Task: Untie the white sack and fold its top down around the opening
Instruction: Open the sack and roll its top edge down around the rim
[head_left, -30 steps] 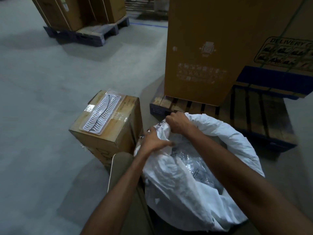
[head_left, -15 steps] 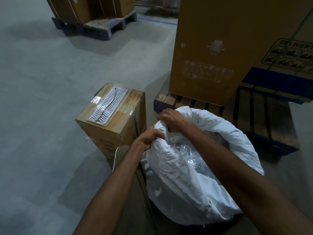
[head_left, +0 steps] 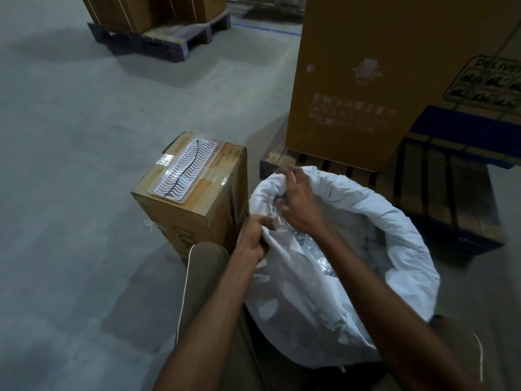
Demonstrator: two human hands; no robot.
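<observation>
A grey concrete floor (head_left: 84, 165) fills the scene. At upper right a tall cardboard carton (head_left: 366, 80) stands on a wooden pallet (head_left: 439, 193). Just in front of the pallet, between the person's knees, sits the white sack (head_left: 352, 292), its mouth open and its top rolled down into a thick collar along the far and right sides. Left of the sack stands a smaller cardboard box (head_left: 191, 215) with a ridged white tray (head_left: 186, 170) on top. The left hand (head_left: 255, 235) pinches the sack's near-left edge. The right hand (head_left: 296, 198) hovers over the opening, fingers spread loosely, gripping nothing.
</observation>
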